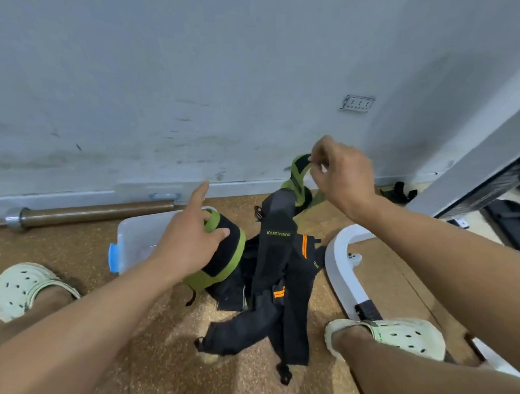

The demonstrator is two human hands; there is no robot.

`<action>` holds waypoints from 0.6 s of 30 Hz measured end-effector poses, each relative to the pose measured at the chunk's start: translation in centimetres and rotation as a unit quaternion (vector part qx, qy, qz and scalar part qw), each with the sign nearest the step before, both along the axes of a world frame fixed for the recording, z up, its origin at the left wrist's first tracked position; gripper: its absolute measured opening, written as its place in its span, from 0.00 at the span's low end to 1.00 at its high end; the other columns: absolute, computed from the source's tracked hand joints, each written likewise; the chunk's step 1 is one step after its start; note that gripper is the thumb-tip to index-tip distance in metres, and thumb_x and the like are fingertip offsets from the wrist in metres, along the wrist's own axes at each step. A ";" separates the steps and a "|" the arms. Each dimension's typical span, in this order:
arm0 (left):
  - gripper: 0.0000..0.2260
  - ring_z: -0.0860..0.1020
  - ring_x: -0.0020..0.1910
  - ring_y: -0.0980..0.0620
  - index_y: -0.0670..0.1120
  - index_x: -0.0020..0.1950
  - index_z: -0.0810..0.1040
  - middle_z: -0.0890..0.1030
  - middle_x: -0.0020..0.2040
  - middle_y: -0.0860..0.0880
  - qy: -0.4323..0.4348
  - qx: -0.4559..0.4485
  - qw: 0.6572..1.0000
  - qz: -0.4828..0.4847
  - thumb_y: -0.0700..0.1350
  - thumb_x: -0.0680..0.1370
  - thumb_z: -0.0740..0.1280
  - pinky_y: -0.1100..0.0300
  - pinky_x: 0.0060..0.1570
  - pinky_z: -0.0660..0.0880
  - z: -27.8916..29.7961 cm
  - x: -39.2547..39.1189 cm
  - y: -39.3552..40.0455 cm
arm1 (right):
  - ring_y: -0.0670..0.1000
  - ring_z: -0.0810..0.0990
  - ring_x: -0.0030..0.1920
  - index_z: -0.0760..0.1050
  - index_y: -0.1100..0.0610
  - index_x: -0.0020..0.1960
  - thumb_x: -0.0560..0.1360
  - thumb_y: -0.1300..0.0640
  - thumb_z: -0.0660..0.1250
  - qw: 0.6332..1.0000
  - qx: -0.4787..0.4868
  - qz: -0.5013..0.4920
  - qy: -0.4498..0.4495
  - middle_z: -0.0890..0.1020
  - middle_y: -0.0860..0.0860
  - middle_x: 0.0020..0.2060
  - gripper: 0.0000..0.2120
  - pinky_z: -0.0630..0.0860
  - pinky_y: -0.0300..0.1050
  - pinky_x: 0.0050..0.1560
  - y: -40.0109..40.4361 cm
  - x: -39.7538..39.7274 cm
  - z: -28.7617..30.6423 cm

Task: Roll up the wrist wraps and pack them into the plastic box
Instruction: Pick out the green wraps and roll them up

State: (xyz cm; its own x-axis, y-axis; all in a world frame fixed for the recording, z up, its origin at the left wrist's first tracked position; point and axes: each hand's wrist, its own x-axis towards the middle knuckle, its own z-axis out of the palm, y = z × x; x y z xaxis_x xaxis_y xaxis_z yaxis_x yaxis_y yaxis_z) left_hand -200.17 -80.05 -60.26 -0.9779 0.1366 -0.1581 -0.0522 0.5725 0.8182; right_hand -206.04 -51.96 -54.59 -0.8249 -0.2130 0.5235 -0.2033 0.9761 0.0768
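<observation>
Left hand (189, 246) grips the green-and-black roll (225, 257), thumb pressed on it, index finger pointing out, at nine o'clock of the black wraps pile (273, 287). Right hand (345, 176) pinches the green strap's end (300, 166) at twelve o'clock. Plastic box (136, 239) sits behind the roll.

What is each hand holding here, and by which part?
Left hand grips the rolled part of the green-and-black wrist wrap around its side, index finger extended. Right hand pinches the same wrap's loose tail near its end, lifted up.
</observation>
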 end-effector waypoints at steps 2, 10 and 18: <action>0.42 0.76 0.65 0.45 0.59 0.83 0.47 0.77 0.69 0.45 0.004 0.004 1.000 0.006 0.48 0.79 0.73 0.54 0.64 0.71 0.3 0.4 0.0 | 0.63 0.80 0.36 0.72 0.52 0.48 0.71 0.64 0.66 0.987 0.083 -0.024 -0.136 0.81 0.51 0.34 0.10 0.78 0.52 0.38 -0.1 1.1 0.4; 0.42 0.76 0.65 0.44 0.59 0.83 0.47 0.78 0.69 0.45 0.009 -0.007 1.000 -0.005 0.47 0.79 0.72 0.59 0.57 0.70 0.0 1.1 -0.2 | 0.53 0.83 0.42 0.73 0.47 0.47 0.71 0.59 0.69 0.985 -0.140 -0.077 -0.058 0.85 0.44 0.40 0.09 0.78 0.50 0.41 -0.8 4.8 -0.1; 0.24 0.72 0.72 0.50 0.62 0.76 0.69 0.74 0.73 0.52 0.062 -0.015 0.997 -0.033 0.43 0.82 0.67 0.59 0.68 0.67 -0.6 0.6 0.4 | 0.41 0.82 0.43 0.75 0.48 0.47 0.68 0.61 0.68 0.947 -0.317 -0.040 -0.024 0.84 0.39 0.39 0.11 0.81 0.53 0.45 -2.4 6.8 2.0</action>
